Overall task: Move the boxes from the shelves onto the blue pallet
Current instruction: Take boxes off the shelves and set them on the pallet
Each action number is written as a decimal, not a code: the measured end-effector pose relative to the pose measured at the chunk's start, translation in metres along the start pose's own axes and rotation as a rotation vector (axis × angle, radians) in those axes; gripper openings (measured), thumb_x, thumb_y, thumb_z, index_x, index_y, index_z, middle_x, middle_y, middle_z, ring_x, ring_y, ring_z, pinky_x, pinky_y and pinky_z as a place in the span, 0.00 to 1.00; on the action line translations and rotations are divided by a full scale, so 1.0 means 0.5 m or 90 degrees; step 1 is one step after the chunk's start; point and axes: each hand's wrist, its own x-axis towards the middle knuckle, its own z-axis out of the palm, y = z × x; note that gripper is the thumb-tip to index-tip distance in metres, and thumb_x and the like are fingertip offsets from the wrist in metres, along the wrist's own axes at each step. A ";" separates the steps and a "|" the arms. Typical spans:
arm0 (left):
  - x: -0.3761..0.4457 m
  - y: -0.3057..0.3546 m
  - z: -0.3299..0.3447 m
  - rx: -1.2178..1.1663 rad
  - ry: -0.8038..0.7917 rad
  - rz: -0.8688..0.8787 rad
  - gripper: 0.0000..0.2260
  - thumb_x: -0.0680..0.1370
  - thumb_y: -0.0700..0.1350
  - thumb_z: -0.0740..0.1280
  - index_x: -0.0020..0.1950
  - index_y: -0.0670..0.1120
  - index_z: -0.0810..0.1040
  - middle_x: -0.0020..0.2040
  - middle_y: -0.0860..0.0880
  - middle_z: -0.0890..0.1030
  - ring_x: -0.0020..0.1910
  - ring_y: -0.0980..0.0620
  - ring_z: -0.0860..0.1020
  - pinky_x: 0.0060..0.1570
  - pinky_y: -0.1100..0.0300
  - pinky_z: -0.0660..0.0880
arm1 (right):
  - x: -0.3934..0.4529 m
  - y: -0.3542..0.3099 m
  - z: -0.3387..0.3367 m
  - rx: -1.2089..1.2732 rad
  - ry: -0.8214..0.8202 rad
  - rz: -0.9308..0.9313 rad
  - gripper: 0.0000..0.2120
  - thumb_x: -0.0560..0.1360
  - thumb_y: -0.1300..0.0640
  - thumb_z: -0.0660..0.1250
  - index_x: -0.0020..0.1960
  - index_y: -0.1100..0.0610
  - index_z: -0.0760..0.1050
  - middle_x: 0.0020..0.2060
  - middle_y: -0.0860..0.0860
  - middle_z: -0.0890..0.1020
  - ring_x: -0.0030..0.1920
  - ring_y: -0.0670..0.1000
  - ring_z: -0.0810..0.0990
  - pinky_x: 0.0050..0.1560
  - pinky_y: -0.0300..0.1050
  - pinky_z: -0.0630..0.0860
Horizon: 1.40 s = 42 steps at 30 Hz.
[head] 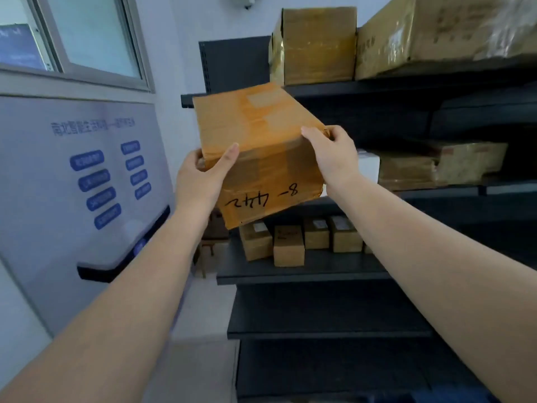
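Open air lies left of the shelf unit (319, 274), bounded by the wall panel (72, 184). Small boxes (287, 245) crowd its middle shelf; large boxes (316, 45) fill the top.

Bare forearms and hands (200, 178) (no sleeves or gloves showing).

storeroom corner with dark shelving

a pale wall (180, 39) holds a grey-framed window (87, 39) at the upper left; below it a grey panel (58, 184) carries blue labels and a small dark ledge (116, 266). dark metal shelves (319, 274) fill the right side in soft, even light.
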 end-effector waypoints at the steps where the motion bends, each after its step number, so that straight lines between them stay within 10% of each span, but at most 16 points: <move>1: -0.031 -0.022 0.009 0.004 -0.018 -0.022 0.34 0.62 0.71 0.69 0.62 0.54 0.72 0.58 0.55 0.76 0.58 0.50 0.76 0.56 0.44 0.76 | -0.027 0.022 -0.019 -0.009 0.004 0.025 0.15 0.75 0.45 0.64 0.56 0.53 0.72 0.43 0.44 0.73 0.46 0.47 0.71 0.40 0.42 0.67; 20: -0.565 -0.508 0.620 0.044 -0.348 -0.411 0.38 0.71 0.53 0.73 0.74 0.52 0.55 0.65 0.51 0.72 0.61 0.48 0.73 0.63 0.47 0.72 | -0.261 0.711 -0.630 -0.078 0.157 0.476 0.16 0.74 0.55 0.60 0.61 0.44 0.70 0.52 0.47 0.75 0.56 0.55 0.74 0.61 0.60 0.73; 27: -0.775 -0.848 0.852 0.051 -0.388 -0.554 0.32 0.71 0.46 0.74 0.71 0.49 0.61 0.65 0.50 0.73 0.63 0.47 0.73 0.64 0.50 0.71 | -0.322 1.101 -0.782 -0.212 0.103 0.572 0.18 0.77 0.59 0.58 0.66 0.49 0.67 0.43 0.45 0.72 0.40 0.46 0.71 0.40 0.47 0.70; 35: -0.942 -1.263 0.986 0.100 -0.434 -0.573 0.30 0.71 0.45 0.74 0.68 0.53 0.63 0.58 0.55 0.75 0.56 0.53 0.75 0.55 0.57 0.73 | -0.482 1.571 -0.846 -0.233 0.107 0.731 0.16 0.77 0.61 0.57 0.63 0.48 0.66 0.44 0.48 0.74 0.42 0.53 0.74 0.48 0.57 0.76; 42: -1.055 -1.510 1.043 0.210 -0.454 -0.600 0.38 0.71 0.45 0.73 0.74 0.53 0.55 0.60 0.55 0.72 0.59 0.50 0.74 0.53 0.58 0.72 | -0.616 1.839 -0.839 -0.410 0.057 0.773 0.14 0.76 0.61 0.58 0.61 0.58 0.69 0.48 0.54 0.77 0.32 0.50 0.72 0.27 0.46 0.70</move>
